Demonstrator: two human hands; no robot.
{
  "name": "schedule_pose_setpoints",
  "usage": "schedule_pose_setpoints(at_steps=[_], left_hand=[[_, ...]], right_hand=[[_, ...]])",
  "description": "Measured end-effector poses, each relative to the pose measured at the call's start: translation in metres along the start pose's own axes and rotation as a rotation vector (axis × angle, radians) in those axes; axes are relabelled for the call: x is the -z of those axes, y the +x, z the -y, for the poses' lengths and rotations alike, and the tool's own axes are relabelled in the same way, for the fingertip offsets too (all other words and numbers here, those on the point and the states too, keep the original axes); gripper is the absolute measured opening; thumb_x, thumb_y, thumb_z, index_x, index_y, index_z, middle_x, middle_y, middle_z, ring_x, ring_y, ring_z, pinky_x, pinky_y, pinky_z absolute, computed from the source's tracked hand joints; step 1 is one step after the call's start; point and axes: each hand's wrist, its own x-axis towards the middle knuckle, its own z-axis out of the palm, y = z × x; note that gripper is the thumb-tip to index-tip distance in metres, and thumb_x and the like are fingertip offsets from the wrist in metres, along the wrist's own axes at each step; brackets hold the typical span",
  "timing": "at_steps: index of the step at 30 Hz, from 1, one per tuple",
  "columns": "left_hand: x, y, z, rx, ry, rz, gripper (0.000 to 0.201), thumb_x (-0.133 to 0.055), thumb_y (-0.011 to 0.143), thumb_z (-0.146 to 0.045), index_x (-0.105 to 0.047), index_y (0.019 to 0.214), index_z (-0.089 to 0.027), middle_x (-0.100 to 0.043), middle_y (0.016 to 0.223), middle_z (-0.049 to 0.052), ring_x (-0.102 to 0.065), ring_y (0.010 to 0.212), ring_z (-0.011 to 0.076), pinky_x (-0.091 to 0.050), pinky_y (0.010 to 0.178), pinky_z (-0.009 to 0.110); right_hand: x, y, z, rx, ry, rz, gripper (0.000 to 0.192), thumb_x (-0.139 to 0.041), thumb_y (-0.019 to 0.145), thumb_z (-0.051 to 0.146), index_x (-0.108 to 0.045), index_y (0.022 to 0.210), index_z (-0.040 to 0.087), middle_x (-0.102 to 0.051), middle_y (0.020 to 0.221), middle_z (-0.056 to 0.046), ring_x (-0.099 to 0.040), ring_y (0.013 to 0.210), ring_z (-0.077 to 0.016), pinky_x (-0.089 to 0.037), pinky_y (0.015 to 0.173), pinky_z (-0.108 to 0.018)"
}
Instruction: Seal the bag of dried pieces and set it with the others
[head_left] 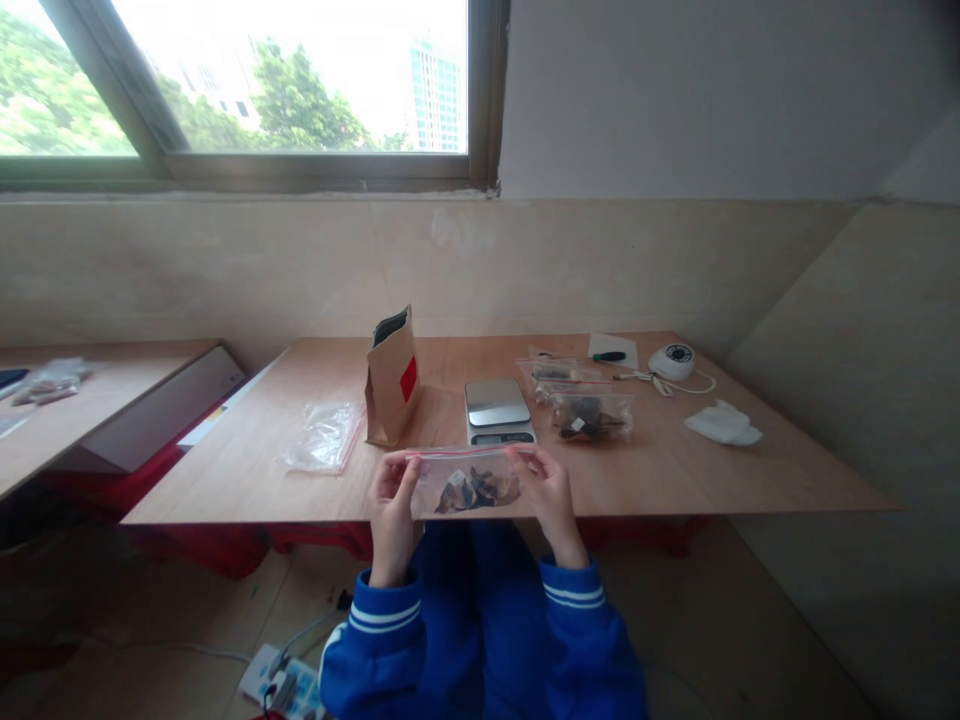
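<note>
Between my two hands is a clear zip bag (465,490) with a red-edged seal, holding dark brown dried pieces and a small white packet. My left hand (392,505) pinches its top left corner, thumb in front. Fingers of my right hand (546,492) are closed on the top right end of the seal. The bag is held at the table's front edge, just in front of a kitchen scale (496,405) with a steel plate. Behind my left hand, a brown paper pouch (390,385) with a red label stands upright, its top open.
Filled zip bags (592,415) lie right of the scale. An unfilled plastic bag (324,438) lies at left. A white dome camera (672,362) with its cable, a green-handled screwdriver (609,357) and a crumpled white tissue (724,424) are farther right. A power strip (283,685) lies on the floor.
</note>
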Motion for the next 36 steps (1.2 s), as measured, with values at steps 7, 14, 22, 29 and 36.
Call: schedule_pose_setpoints(at_steps=[7,14,22,29,36], left_hand=[[0.003,0.000,-0.002,0.063,-0.027,-0.012,0.025,-0.072,0.072,-0.039,-0.058,0.078,-0.018,-0.061,0.070,-0.002,-0.057,0.066,0.0118,-0.045,0.064,0.022],[0.003,-0.002,-0.004,-0.009,0.079,-0.034,0.023,-0.072,0.073,-0.038,-0.065,0.080,-0.018,-0.065,0.070,0.000,-0.061,0.068,0.0140,-0.045,0.064,0.024],[-0.002,-0.005,-0.003,-0.028,0.087,-0.085,0.021,-0.071,0.073,-0.037,-0.065,0.077,-0.017,-0.063,0.064,0.000,-0.059,0.063,0.0138,-0.042,0.060,0.024],[-0.009,-0.006,-0.003,0.030,0.011,0.046,0.023,-0.066,0.078,-0.041,-0.063,0.081,-0.019,-0.060,0.074,-0.001,-0.052,0.064,0.0101,-0.043,0.064,0.021],[-0.011,-0.010,-0.007,0.063,-0.090,0.136,0.026,-0.064,0.079,-0.043,-0.062,0.083,-0.018,-0.063,0.081,0.003,-0.060,0.072,0.0146,-0.050,0.067,0.025]], right_hand=[[0.000,-0.001,0.000,0.019,-0.018,0.023,0.025,-0.069,0.077,0.044,-0.070,0.081,0.019,-0.070,0.080,-0.004,-0.063,0.073,-0.0174,-0.050,0.062,-0.026],[0.001,-0.004,0.008,0.032,-0.029,0.001,0.023,-0.068,0.077,0.043,-0.069,0.080,0.020,-0.066,0.075,-0.004,-0.058,0.065,-0.0157,-0.045,0.050,-0.023],[0.004,-0.004,0.010,0.051,-0.025,0.001,0.025,-0.068,0.077,0.044,-0.067,0.078,0.020,-0.065,0.072,-0.003,-0.057,0.067,-0.0158,-0.047,0.054,-0.024],[-0.006,-0.003,-0.001,0.029,0.070,0.003,0.026,-0.063,0.081,0.047,-0.062,0.084,0.021,-0.066,0.077,-0.001,-0.060,0.070,-0.0153,-0.050,0.068,-0.027],[-0.014,-0.003,-0.004,0.005,0.094,0.111,0.031,-0.063,0.081,0.049,-0.067,0.093,0.020,-0.068,0.091,-0.005,-0.062,0.081,-0.0175,-0.051,0.071,-0.028]])
